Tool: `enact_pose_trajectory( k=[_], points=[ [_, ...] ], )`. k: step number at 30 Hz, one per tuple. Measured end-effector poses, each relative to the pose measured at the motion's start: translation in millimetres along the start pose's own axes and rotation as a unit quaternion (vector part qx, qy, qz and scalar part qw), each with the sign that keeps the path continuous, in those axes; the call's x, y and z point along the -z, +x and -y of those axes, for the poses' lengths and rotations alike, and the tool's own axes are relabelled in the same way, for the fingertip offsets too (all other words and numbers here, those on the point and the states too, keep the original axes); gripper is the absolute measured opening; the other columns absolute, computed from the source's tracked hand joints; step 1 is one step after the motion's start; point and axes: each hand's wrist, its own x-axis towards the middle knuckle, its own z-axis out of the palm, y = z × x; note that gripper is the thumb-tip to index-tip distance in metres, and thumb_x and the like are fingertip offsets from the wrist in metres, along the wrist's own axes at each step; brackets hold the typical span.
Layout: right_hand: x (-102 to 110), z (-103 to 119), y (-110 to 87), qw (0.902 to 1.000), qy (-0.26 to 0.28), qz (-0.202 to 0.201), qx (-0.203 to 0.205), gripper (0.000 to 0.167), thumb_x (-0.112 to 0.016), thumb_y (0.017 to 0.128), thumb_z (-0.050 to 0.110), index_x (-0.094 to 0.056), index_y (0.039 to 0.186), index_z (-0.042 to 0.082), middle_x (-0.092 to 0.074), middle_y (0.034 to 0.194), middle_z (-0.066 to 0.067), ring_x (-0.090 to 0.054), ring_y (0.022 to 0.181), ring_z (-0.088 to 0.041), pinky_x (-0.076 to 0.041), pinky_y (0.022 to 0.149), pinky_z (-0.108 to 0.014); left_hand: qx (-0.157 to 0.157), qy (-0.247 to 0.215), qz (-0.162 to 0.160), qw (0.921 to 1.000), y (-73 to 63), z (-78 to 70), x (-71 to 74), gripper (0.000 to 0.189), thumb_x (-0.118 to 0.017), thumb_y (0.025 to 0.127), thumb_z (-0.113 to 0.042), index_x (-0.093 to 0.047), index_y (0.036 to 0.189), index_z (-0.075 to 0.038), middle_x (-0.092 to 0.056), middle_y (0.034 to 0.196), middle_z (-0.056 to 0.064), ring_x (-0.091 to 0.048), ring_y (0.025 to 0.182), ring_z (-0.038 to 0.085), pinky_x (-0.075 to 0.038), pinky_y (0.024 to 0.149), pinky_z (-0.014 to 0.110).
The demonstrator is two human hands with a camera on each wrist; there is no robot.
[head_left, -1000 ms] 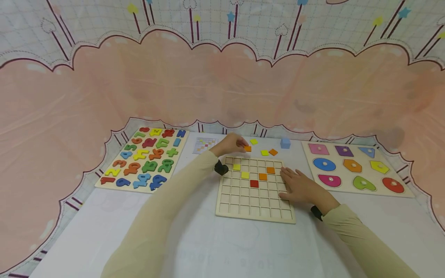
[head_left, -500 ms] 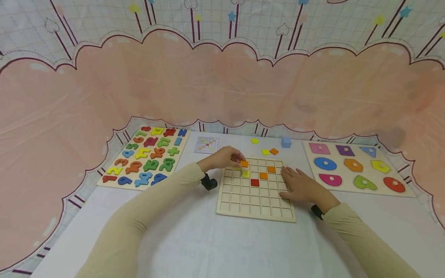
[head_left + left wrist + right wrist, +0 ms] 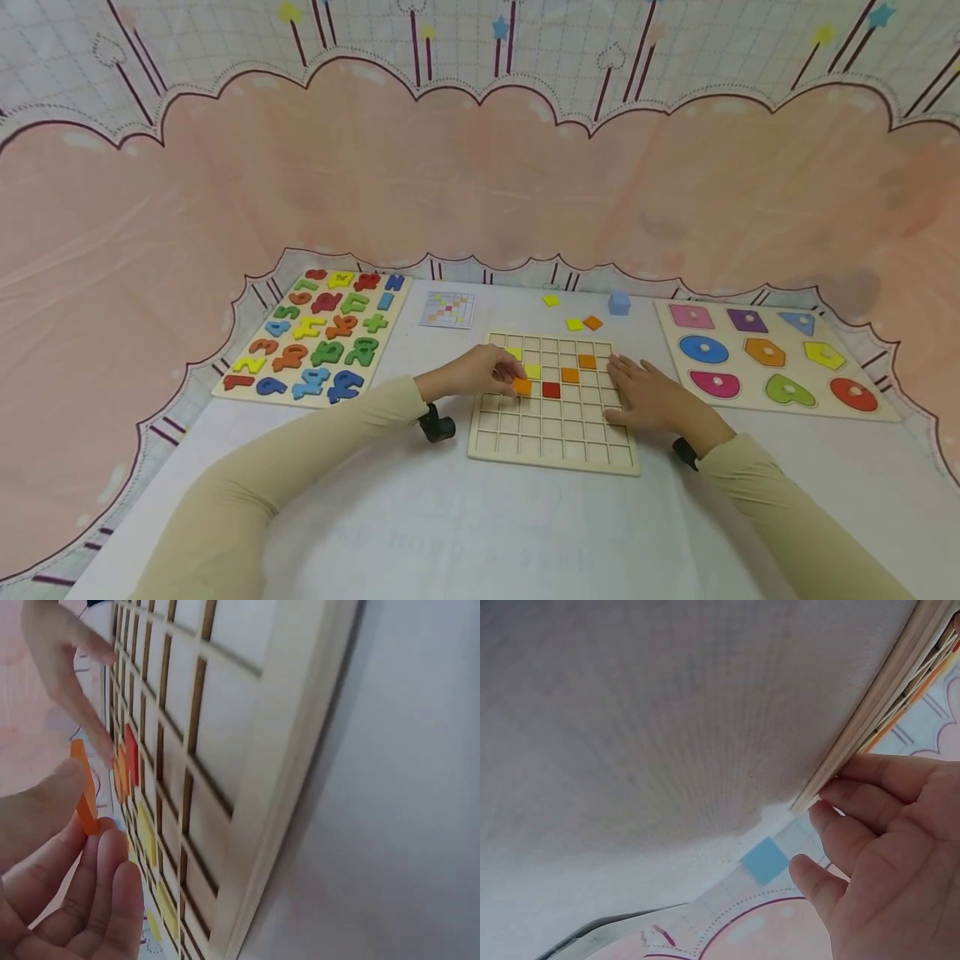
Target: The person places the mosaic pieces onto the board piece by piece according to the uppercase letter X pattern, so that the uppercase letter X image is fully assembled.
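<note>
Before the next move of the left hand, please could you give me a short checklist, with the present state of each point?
1. Left hand has a grip on the orange tile: ok, pinched.
2. Right hand touches the grid board: ok, at its right edge.
3. Orange tile set in a square: not ok, held apart from the board.
4. Loose tiles available: ok, three beyond the board.
5. Layout matches the pattern card: cannot tell, card too small.
</note>
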Motion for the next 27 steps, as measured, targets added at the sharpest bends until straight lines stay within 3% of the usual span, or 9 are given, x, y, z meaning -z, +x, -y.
enact_pose_trajectory(
  k=[6,16,27],
  points=[
    [-1.1,-1.9,1.4,1.0000,-0.001,-0.007,0.003,0.083,-0.056,0.087,0.049,-0.030,0.143,-0.007,-0.027,0.151,-0.024,-0.023,0.141,-0.039,-0.017,0.114,-0.056,0.006,0.003,0.000,1.0000,-1.9,-2.1,-9.5,0.022,-0.075,0.079,-0.010,-0.070,0.099,-0.004,-0.069,0.096,0.006,-0.056,0.077,0.007,-0.049,0.073,0.016],
    [-0.6,-1.5,0.0,0.9999,0.009,-0.007,0.002,0.083,-0.057,0.087,0.048,-0.031,0.143,-0.007,-0.027,0.151,-0.024,-0.024,0.141,-0.040,-0.019,0.114,-0.056,0.041,0.032,0.002,0.9987,1.1,-9.0,-19.9,0.018,-0.076,0.078,-0.009,-0.071,0.095,-0.007,-0.066,0.085,0.001,-0.053,0.075,0.008,-0.045,0.070,0.016],
    [1.3,-0.5,-1.1,0.9999,0.007,-0.007,0.004,0.083,-0.057,0.086,0.049,-0.031,0.143,-0.007,-0.028,0.151,-0.024,-0.024,0.140,-0.040,-0.019,0.113,-0.056,0.022,0.055,0.006,0.9982,2.3,-11.7,-21.2,0.018,-0.076,0.077,-0.009,-0.069,0.093,-0.007,-0.061,0.082,0.001,-0.050,0.076,0.009,-0.043,0.070,0.016]
  ],
)
